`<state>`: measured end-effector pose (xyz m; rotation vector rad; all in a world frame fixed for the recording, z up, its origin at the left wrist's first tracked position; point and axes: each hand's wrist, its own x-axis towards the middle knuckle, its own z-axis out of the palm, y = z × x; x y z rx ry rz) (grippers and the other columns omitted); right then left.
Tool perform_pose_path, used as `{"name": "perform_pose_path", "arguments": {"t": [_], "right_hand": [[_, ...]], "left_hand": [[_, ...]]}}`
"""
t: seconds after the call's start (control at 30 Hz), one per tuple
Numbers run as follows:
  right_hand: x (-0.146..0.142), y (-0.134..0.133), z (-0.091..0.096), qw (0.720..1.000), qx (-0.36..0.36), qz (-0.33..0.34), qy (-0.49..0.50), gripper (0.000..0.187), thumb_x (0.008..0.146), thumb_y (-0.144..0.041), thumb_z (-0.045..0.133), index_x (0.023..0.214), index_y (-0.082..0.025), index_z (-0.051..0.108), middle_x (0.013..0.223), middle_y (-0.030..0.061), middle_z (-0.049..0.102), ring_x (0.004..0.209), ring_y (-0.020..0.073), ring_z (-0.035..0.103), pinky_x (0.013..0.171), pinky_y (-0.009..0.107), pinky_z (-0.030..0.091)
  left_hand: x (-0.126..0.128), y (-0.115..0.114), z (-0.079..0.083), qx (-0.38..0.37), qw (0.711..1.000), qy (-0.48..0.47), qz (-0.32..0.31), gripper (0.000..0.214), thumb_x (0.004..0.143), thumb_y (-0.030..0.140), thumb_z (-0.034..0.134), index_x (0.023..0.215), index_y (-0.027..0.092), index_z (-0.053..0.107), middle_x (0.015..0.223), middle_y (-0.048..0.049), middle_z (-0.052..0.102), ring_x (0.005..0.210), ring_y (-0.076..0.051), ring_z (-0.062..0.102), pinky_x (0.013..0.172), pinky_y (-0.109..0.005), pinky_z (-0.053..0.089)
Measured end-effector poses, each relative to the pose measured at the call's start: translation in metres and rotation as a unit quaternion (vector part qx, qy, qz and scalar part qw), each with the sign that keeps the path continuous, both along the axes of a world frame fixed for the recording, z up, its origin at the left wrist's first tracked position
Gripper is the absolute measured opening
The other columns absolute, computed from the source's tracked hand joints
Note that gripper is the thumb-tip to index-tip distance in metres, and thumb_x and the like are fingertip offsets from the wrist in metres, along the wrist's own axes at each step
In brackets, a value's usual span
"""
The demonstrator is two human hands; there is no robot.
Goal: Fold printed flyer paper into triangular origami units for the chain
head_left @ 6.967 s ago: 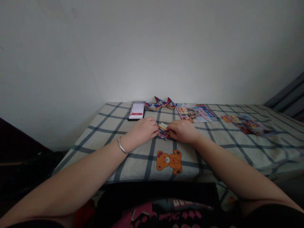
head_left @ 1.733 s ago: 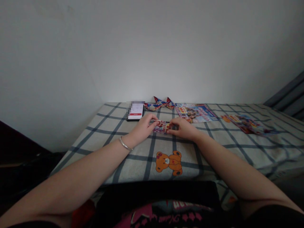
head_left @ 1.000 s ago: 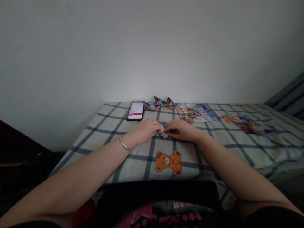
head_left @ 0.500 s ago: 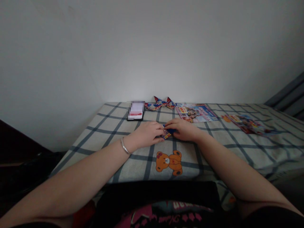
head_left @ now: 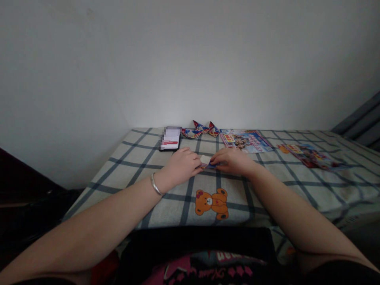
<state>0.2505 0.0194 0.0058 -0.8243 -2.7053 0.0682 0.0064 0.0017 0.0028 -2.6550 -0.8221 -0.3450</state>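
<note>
Between my two hands is a small folded piece of printed paper (head_left: pixel 211 164), blue and patterned along its lower edge. My left hand (head_left: pixel 184 164) wears a silver bangle at the wrist and is closed on the paper's left end. On the other side, my right hand (head_left: pixel 233 160) pinches its right end. Fingers cover both ends of the paper, so its full shape is hidden. The hands are low over the checked tablecloth (head_left: pixel 178 206), just beyond a printed teddy bear.
A phone (head_left: pixel 171 139) with a lit screen lies behind my left hand. Next to it, folded paper shapes (head_left: pixel 200 131) rest by the wall. A printed leaflet (head_left: pixel 246 141) and another leaflet (head_left: pixel 314 155) lie to the right.
The paper has turned in my fingers: its printed face showed before, and it now looks tilted and mostly edge-on. Both hands have shifted only slightly.
</note>
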Motion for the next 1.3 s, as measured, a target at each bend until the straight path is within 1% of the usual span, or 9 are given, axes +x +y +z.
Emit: {"name": "perform_pose_path", "arguments": {"t": [0.1, 0.23, 0.47, 0.6, 0.73, 0.87, 1.07, 1.17, 1.3], "right_hand": [[0.0, -0.003, 0.001, 0.999, -0.024, -0.022, -0.014, 0.02, 0.085, -0.022, 0.061, 0.101, -0.023, 0.073, 0.105, 0.0037, 0.072, 0.097, 0.0187, 0.065, 0.086, 0.031, 0.049], [-0.002, -0.007, 0.005, 0.996, -0.004, -0.077, -0.045, 0.018, 0.083, -0.025, 0.063, 0.099, -0.022, 0.071, 0.097, 0.0041, 0.071, 0.09, 0.0193, 0.064, 0.077, 0.03, 0.046], [-0.002, -0.008, 0.007, 0.992, -0.017, -0.112, -0.063, 0.013, 0.083, -0.027, 0.064, 0.091, -0.023, 0.072, 0.094, 0.0043, 0.071, 0.086, 0.0194, 0.063, 0.071, 0.029, 0.044], [-0.001, -0.002, 0.003, 0.987, -0.035, -0.143, -0.064, 0.016, 0.087, -0.033, 0.061, 0.083, -0.022, 0.073, 0.092, 0.005, 0.071, 0.083, 0.0188, 0.062, 0.071, 0.03, 0.044], [-0.001, 0.002, 0.001, 0.982, -0.053, -0.17, -0.056, 0.019, 0.088, -0.034, 0.06, 0.083, -0.022, 0.074, 0.09, 0.0043, 0.072, 0.081, 0.0186, 0.062, 0.07, 0.029, 0.043], [-0.003, 0.001, 0.003, 0.977, -0.085, -0.194, -0.036, 0.018, 0.087, -0.033, 0.061, 0.084, -0.022, 0.075, 0.086, 0.0034, 0.073, 0.077, 0.0178, 0.063, 0.066, 0.028, 0.042], [-0.004, 0.0, 0.003, 0.965, -0.127, -0.229, 0.009, 0.016, 0.085, -0.031, 0.063, 0.081, -0.021, 0.074, 0.08, 0.0024, 0.073, 0.071, 0.0156, 0.062, 0.062, 0.026, 0.041], [-0.005, -0.001, 0.001, 0.96, -0.144, -0.235, 0.049, 0.012, 0.081, -0.028, 0.066, 0.087, -0.021, 0.073, 0.079, 0.0009, 0.072, 0.07, 0.0138, 0.062, 0.062, 0.024, 0.042], [-0.009, -0.002, -0.002, 0.952, -0.161, -0.254, 0.064, 0.017, 0.084, -0.035, 0.064, 0.086, -0.021, 0.072, 0.075, 0.0002, 0.071, 0.066, 0.013, 0.061, 0.057, 0.023, 0.039]], "left_hand": [[-0.001, 0.0, 0.001, -0.014, 1.0, -0.013, 0.022, 0.021, 0.091, 0.033, 0.06, 0.085, 0.015, 0.069, 0.083, -0.0058, 0.069, 0.083, -0.02, 0.062, 0.09, -0.038, 0.042], [-0.005, 0.004, 0.0, -0.048, 0.998, -0.032, 0.039, 0.018, 0.091, 0.03, 0.06, 0.083, 0.016, 0.068, 0.085, -0.0052, 0.07, 0.083, -0.019, 0.064, 0.098, -0.042, 0.04], [-0.009, 0.011, -0.005, -0.053, 0.997, -0.046, 0.026, 0.017, 0.091, 0.03, 0.061, 0.083, 0.017, 0.069, 0.084, -0.0045, 0.07, 0.084, -0.019, 0.063, 0.1, -0.043, 0.039], [-0.008, 0.013, -0.004, -0.055, 0.997, -0.052, 0.01, 0.022, 0.092, 0.032, 0.059, 0.082, 0.016, 0.07, 0.082, -0.005, 0.07, 0.081, -0.019, 0.062, 0.09, -0.038, 0.044], [-0.006, 0.012, 0.0, -0.067, 0.996, -0.052, 0.018, 0.023, 0.092, 0.031, 0.06, 0.078, 0.015, 0.068, 0.078, -0.0053, 0.067, 0.079, -0.019, 0.059, 0.078, -0.033, 0.045], [-0.005, 0.012, -0.002, -0.084, 0.993, -0.079, 0.024, 0.021, 0.092, 0.029, 0.06, 0.077, 0.015, 0.066, 0.077, -0.004, 0.065, 0.079, -0.019, 0.058, 0.08, -0.033, 0.044], [-0.006, 0.02, -0.012, -0.147, 0.978, -0.148, 0.019, 0.016, 0.088, 0.021, 0.062, 0.073, 0.015, 0.06, 0.078, -0.0029, 0.061, 0.081, -0.018, 0.057, 0.076, -0.03, 0.044], [-0.006, 0.02, -0.014, -0.17, 0.966, -0.193, 0.026, 0.006, 0.084, 0.019, 0.065, 0.081, 0.016, 0.061, 0.084, -0.003, 0.063, 0.085, -0.018, 0.057, 0.077, -0.03, 0.045], [-0.005, 0.02, -0.015, -0.195, 0.956, -0.216, 0.032, 0.008, 0.084, 0.019, 0.067, 0.09, 0.016, 0.063, 0.089, -0.0031, 0.065, 0.087, -0.018, 0.059, 0.077, -0.03, 0.046]]}}
